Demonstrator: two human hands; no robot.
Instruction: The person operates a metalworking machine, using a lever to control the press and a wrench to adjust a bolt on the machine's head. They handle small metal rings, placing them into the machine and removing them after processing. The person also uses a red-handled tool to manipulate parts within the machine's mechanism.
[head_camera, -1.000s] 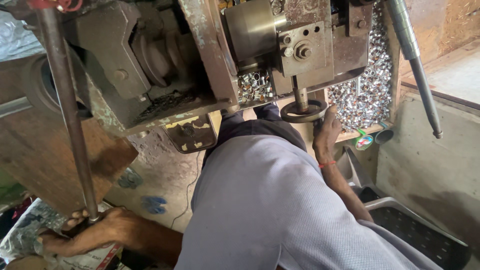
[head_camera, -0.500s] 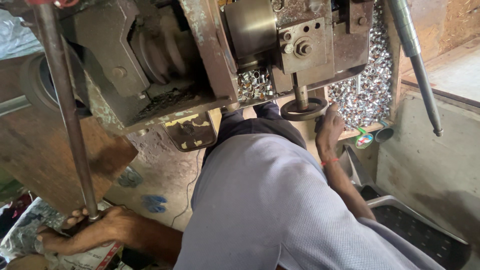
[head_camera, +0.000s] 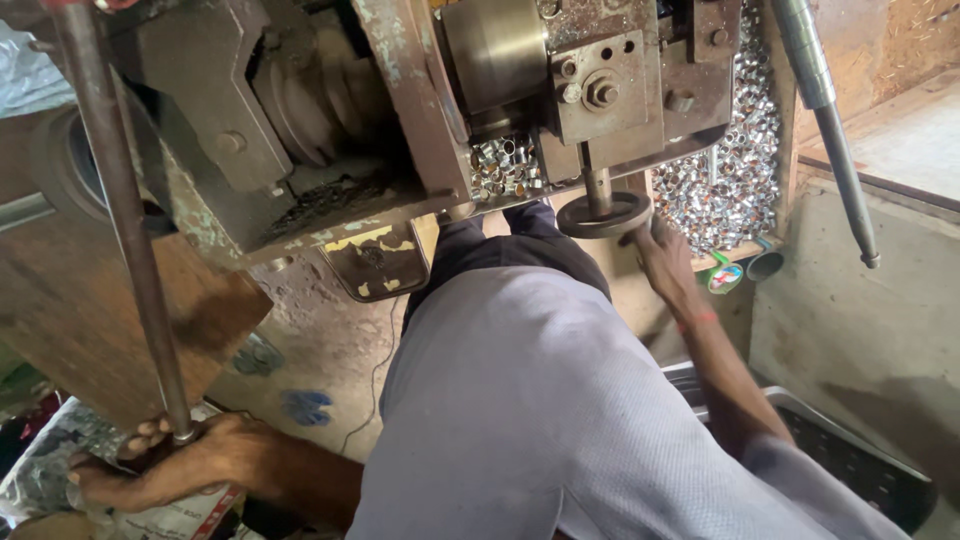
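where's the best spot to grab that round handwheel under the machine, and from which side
Probably the outer rim of the handwheel, from its right edge. It is a flat disc on a short vertical shaft under the machine block, so only the rim is free all round. The right hand already meets it there, fingers at the rim. The left hand is at the foot of the long rod.

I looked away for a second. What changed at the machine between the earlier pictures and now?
Little changed. The right hand shifted slightly at the handwheel, fingers at its rim. The left hand remains at the bottom of the long rod. The pile of metal rings looks unchanged.
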